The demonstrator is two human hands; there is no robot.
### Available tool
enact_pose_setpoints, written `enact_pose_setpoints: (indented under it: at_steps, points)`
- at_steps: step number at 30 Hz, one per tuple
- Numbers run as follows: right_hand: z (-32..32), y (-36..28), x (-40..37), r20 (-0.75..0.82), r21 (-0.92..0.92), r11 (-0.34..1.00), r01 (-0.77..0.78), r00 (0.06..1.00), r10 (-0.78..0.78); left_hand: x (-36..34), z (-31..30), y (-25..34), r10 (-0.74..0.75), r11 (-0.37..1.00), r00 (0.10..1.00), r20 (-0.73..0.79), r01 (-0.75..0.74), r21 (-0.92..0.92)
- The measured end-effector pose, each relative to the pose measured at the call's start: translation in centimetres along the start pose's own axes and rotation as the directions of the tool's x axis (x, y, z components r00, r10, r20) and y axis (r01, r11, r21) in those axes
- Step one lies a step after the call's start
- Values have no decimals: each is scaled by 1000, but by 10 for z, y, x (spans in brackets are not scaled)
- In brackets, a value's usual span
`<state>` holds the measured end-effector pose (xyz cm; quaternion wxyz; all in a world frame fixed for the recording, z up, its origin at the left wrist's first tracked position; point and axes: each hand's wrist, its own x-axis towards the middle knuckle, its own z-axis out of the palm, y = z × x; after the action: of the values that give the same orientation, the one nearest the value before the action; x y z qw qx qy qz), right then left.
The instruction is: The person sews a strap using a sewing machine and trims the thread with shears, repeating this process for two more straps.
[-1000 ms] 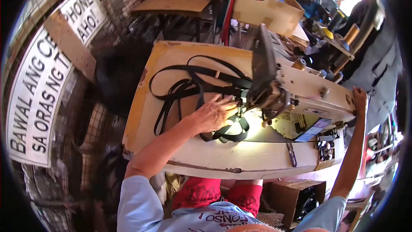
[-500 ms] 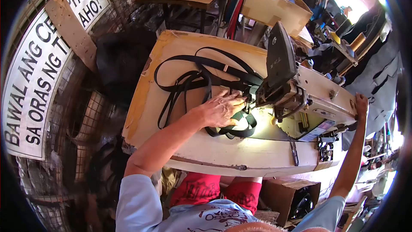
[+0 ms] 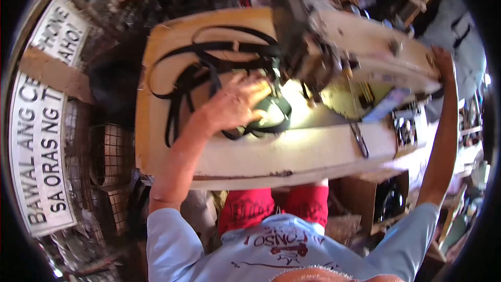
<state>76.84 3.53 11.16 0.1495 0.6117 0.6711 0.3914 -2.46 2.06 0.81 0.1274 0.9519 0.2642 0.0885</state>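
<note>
A sewing machine (image 3: 378, 42) stands on a pale worktable, its lamp lighting the needle area. Black webbing straps (image 3: 209, 47) lie in loops to its left, some running in close to the needle. My left hand (image 3: 235, 102) rests over these straps beside the needle, fingers stretched and spread, thumb apart; motion smears the fingertips. At the machine's far right end, my right hand (image 3: 443, 62) is wrapped around the handwheel, which it mostly hides. Thread snips (image 3: 359, 140) lie on the table in front of the machine.
The worktable's front edge (image 3: 250, 180) runs just above my lap. An open cardboard box (image 3: 362, 193) sits below on the right. A lettered sign (image 3: 39, 151) hangs on the wire mesh at left. More materials crowd the back and right.
My view has shifted and turned, so the table and machine appear higher and further left. The left hand remains over the straps, and the right hand stays at the handwheel.
</note>
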Motion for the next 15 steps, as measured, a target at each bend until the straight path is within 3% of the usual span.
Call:
enact_pose_setpoints:
  at_steps: [2, 6, 8, 10, 15]
  points:
    - [-44, -17, 11, 159, -1, 999, -33, 987, 33, 0, 1, 1, 14, 999, 1000, -25, -13, 34]
    - [-61, -26, 17, -18, 220, 974, 49, 999, -47, 2, -4, 4, 5, 999, 1000, -19, -4, 32]
    - [-81, -34, 26, 55, 212, 977, 36, 997, -49, 1, -4, 6, -5, 998, 1000, -20, 6, 58]
    - [-106, -46, 32, 246, 145, 989, -22, 969, -14, 2, -2, 10, -30, 996, 999, -33, 33, 81]
    - [-75, -33, 27, 89, 166, 986, 12, 996, -28, 0, 1, 21, -67, 989, 996, -60, 74, 125]
